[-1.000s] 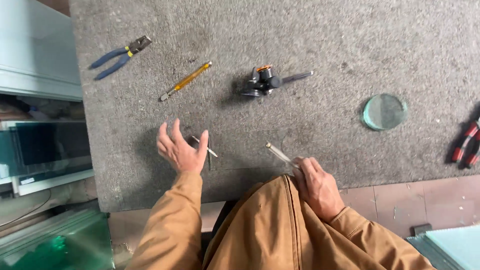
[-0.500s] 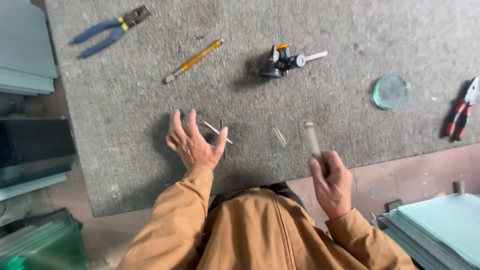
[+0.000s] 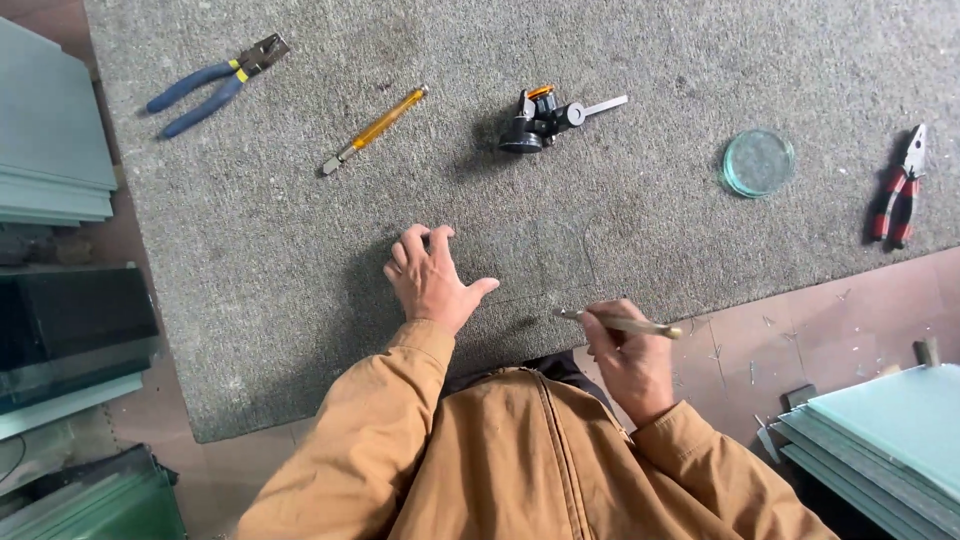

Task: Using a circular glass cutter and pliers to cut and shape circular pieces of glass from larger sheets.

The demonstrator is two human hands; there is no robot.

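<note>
The left hand (image 3: 432,282) lies flat on the grey felt bench (image 3: 300,300), fingers spread wide and pressing down, holding nothing. Just right of it a faint outline shows on the felt, which reads as a clear glass sheet (image 3: 545,262) lying under or beside the palm; its edges are hard to trace, so its full extent cannot be told.

The right hand (image 3: 625,355) is closed around a thin brass-coloured cutter (image 3: 620,322), held level at the near bench edge with its tip pointing left. The tip sits at the near border of the glass sheet; contact cannot be confirmed.

Judged progress: a curved line is faintly visible on the sheet, which suggests scoring is under way or partly done. No separated piece lies next to the sheet. Breaking out and trimming appear to remain.

Other items, all untouched and well apart from both hands:
- blue pliers (image 3: 215,72), far left
- yellow-handled cutter (image 3: 375,130)
- black circle cutter (image 3: 545,115) with orange detail
- round glass disc (image 3: 759,162), a finished cut by appearance
- red pliers (image 3: 900,185), far right
- stacked glass panes (image 3: 890,420) at lower right
</note>
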